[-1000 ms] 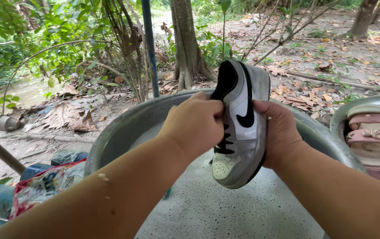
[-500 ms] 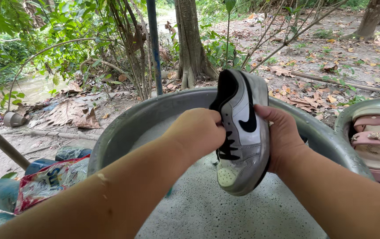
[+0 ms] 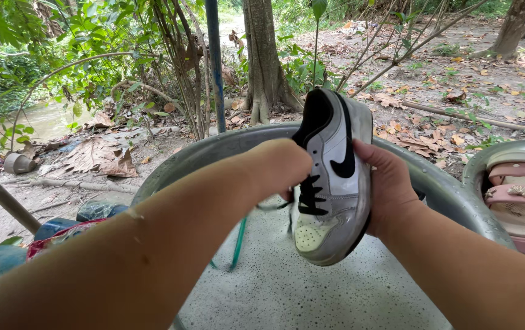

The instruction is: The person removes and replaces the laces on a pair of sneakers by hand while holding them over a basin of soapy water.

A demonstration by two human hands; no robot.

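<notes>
1. A grey-and-white sneaker [image 3: 329, 183] with black laces and a black curved mark on its side is held up over a large metal basin [image 3: 446, 189] filled with cloudy, speckled soapy water [image 3: 311, 287].
2. The sneaker is gripped by the right hand [image 3: 391, 189], which lies at its 3 o'clock side; the thumb is pressed on the upper near the black mark, while the other fingers are wrapped behind the sole and hidden.
3. The left hand [image 3: 277, 165] is set at the sneaker's 9 o'clock side, beside the laces; its fingers are curled inward, and whether a lace is pinched between them cannot be told.
4. The sneaker's long axis is stood nearly upright, tilted slightly: the black-lined heel opening is pointed toward 12 o'clock and the perforated toe toward 6 o'clock, just above the water.
5. A thin green stick-like item [image 3: 238, 244] is seen slanted at the basin's near wall, at 8 o'clock from the sneaker.
6. A second metal basin [image 3: 476, 162] holding pink sandals [image 3: 522, 195] is placed at 3 o'clock.
7. A red-and-white packet [image 3: 54, 241] is seen at 9 o'clock beneath the left forearm, on the ground beside the basin.
</notes>
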